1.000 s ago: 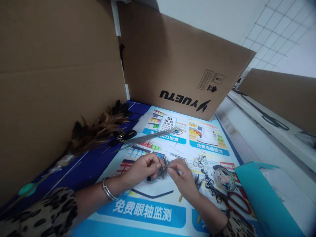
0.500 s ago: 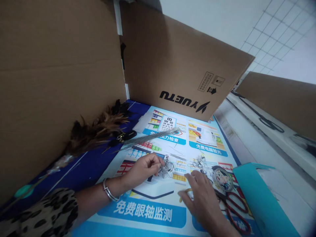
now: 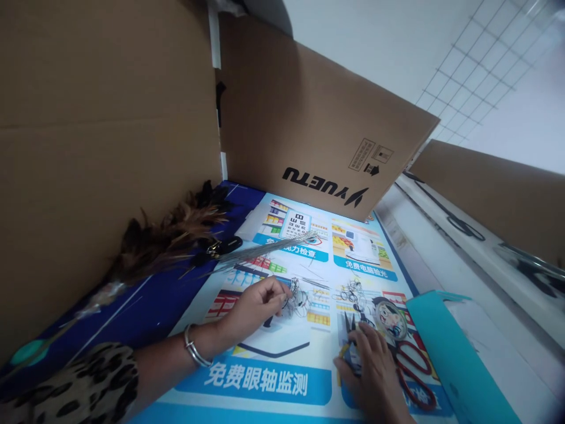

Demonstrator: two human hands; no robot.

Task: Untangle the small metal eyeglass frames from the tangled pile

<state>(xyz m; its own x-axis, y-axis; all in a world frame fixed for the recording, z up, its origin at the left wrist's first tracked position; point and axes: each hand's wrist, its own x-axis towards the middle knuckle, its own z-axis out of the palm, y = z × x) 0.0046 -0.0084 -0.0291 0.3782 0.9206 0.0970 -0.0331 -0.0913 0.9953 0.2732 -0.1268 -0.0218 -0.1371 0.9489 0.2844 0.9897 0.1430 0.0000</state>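
My left hand (image 3: 256, 309) rests on a printed poster (image 3: 273, 377) and pinches a small tangle of thin wire loops (image 3: 298, 301) between thumb and fingers. My right hand (image 3: 368, 368) lies lower right, fingers curled down over small pliers (image 3: 351, 333) with dark tips pointing away from me. Red-handled scissors (image 3: 412, 377) lie just right of that hand. A bundle of straight silver wires (image 3: 265, 250) lies beyond my left hand.
Cardboard walls (image 3: 106, 153) stand at the left and back. A feather duster (image 3: 163, 241) lies along the left wall. More wire loops (image 3: 353, 291) and a round tin (image 3: 391, 312) sit on the poster. A teal folder (image 3: 450, 353) is at the right.
My right hand left the wire tangle, swept down to the right and settled on the pliers. My left hand kept hold of the tangle. The camera turned slightly right.
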